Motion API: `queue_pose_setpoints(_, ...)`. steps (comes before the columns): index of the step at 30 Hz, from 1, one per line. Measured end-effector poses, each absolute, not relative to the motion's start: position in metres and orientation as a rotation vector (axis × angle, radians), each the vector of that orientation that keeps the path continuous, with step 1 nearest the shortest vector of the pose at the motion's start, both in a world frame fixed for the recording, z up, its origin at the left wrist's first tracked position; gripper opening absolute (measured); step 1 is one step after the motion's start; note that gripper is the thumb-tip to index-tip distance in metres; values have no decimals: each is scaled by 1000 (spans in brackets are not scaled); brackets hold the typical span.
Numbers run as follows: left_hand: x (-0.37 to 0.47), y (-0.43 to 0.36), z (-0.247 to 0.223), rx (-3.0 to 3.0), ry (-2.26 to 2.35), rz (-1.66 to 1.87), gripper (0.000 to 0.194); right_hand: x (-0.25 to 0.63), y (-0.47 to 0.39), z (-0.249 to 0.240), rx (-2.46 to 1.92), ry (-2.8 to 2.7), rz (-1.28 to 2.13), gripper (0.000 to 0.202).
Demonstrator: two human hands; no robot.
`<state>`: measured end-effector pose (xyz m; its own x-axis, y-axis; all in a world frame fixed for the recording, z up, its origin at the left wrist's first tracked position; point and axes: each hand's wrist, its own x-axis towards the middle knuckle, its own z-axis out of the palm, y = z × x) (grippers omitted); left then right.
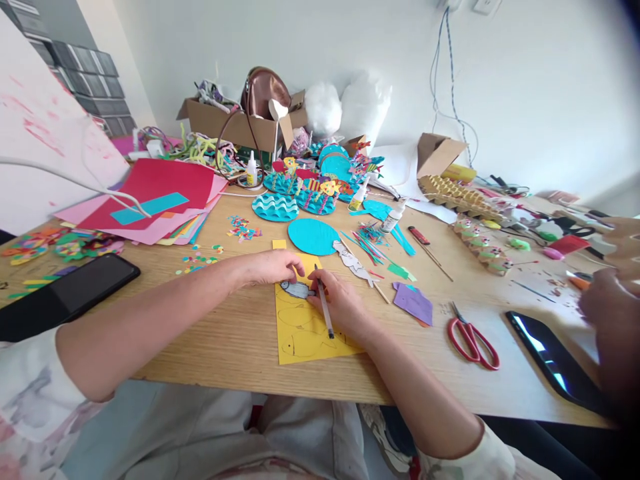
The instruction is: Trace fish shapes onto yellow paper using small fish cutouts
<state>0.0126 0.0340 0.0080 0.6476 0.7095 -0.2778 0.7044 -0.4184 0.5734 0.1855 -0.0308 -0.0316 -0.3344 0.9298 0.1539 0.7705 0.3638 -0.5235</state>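
Note:
A sheet of yellow paper point(290, 348) with fish outlines drawn on it lies in front of me. On its upper part rests a grey paper fish cutout point(299, 290). The bent fingertips of my left hand point(277, 267) hold the cutout down at its top edge. My right hand point(340, 300) grips a pen point(325, 308), its fingers close to the cutout's tail end; the pen's writing tip is hidden by the fingers. Just beyond the sheet is a blue paper oval point(313, 237), with a white paper cutout point(353, 263) to its right.
Red-handled scissors point(473, 340), a purple paper piece point(413, 303) and a phone point(553, 363) lie to the right, near another person's hand point(607, 300). Coloured sheets point(165, 193) and another phone point(75, 290) lie left. Blue fish crafts point(275, 207) and glue bottles point(251, 170) stand behind.

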Motion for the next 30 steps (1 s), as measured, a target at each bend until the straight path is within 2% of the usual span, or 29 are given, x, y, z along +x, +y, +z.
queue_pose_setpoints(8,9,39,5,2198,1105,58,32,186,-30,-35,-1459,-2165,495,23)
queue_pose_setpoints(14,6,43,0,2116,1028,97,41,186,-30,-33,-1443,-2128,551,19)
queue_pose_setpoints(21,16,37,0,1913,1065,311,25,186,-30,-29,-1400,-2097,595,18)
queue_pose_setpoints(30,-31,27,41,1595,1113,677,16,194,-30,-24,-1382,-1841,311,14)
